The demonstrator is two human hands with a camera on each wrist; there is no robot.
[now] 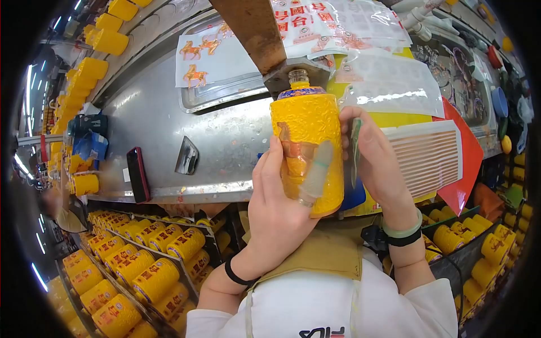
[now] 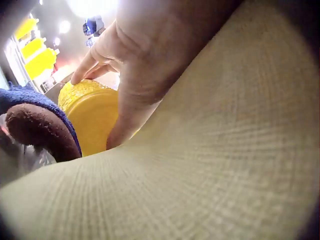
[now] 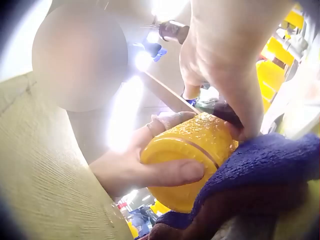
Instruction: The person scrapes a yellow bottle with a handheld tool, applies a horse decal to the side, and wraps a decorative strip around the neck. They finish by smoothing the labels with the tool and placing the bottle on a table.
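Note:
A yellow bottle (image 1: 329,121) with an embossed surface and clear glass neck stands before me in the head view, its neck against a metal bracket (image 1: 307,73). My left hand (image 1: 282,208) grips its lower left side, fingers at the edge of a reddish-gold decal (image 1: 298,152). The left thumb, in a translucent wrap (image 1: 318,172), lies across the front. My right hand (image 1: 380,155) is at the bottle's right side, pinching a thin, flat greenish piece (image 1: 355,149) seen nearly edge-on. In the right wrist view, left fingers cross the bottle's base (image 3: 172,152).
A metal worktable (image 1: 146,107) carries a sheet of horse decals (image 1: 194,59), a phone (image 1: 137,174) and a shiny dark piece (image 1: 186,156). Printed plastic sheets (image 1: 389,81) and a striped sheet (image 1: 425,160) lie at right. Crates of yellow bottles (image 1: 141,279) flank me.

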